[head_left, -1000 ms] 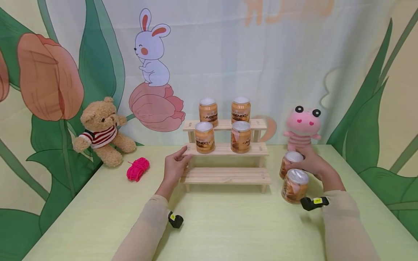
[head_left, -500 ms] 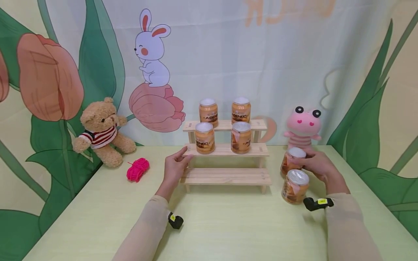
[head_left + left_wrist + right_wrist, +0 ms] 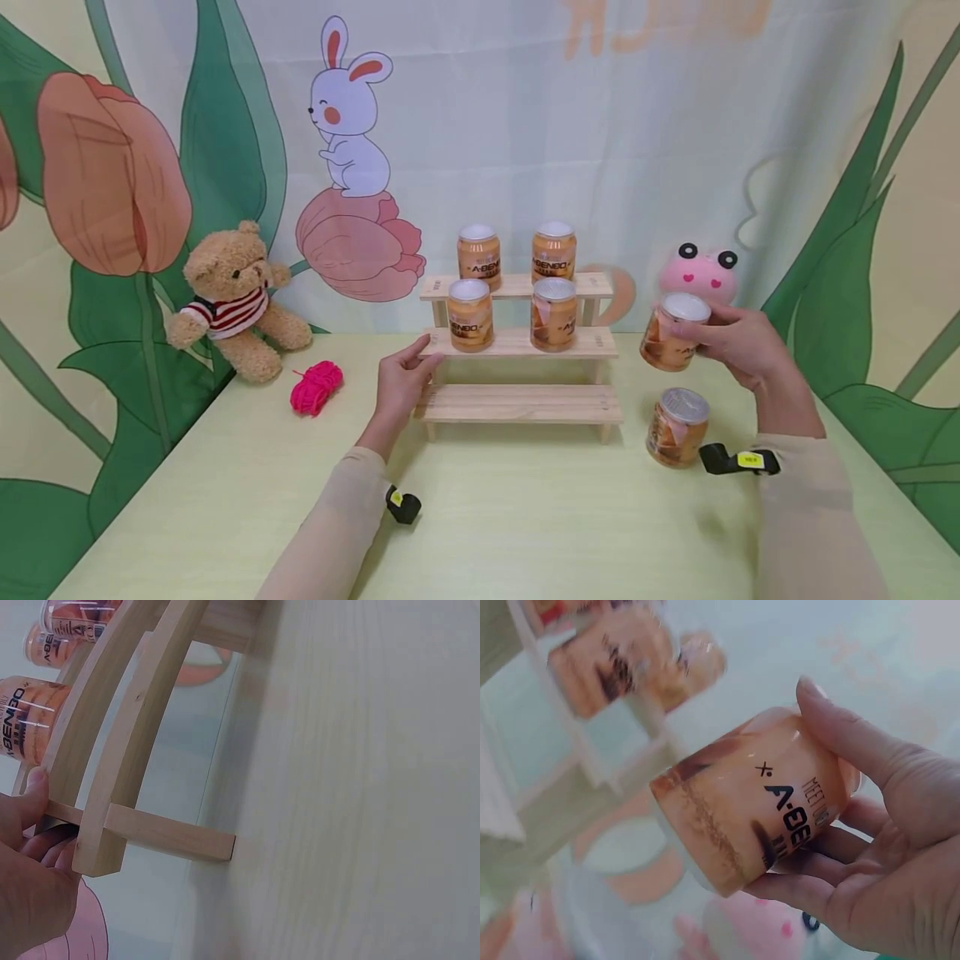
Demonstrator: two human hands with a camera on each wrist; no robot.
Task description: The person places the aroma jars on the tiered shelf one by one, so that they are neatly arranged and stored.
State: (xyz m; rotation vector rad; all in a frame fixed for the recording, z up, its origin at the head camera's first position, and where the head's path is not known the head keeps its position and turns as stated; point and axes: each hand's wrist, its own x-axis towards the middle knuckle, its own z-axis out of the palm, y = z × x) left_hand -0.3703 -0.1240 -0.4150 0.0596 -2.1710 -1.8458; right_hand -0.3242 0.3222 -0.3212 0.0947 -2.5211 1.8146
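Right hand point(image 3: 738, 346) fingers point(image 3: 832, 731) curled round lifted can point(image 3: 670, 332), partly hiding pink toy point(image 3: 697, 275); left hand point(image 3: 401, 382) fingers pinching shelf point(image 3: 517, 405) end.

Backdrop: I see a cloth curtain point(image 3: 525, 125) printed with a rabbit point(image 3: 348, 108), tulips and leaves.
Table: I see a pale yellow-green top point(image 3: 525, 517), evenly lit.

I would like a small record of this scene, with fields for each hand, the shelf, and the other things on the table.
left hand: left hand grips the left end of the wooden step shelf
right hand: right hand holds an orange can, tilted, above the table
shelf: four cans, two on the top step, two on the middle; bottom step bare
table: second can, teddy bear, pink yarn, pink plush toy
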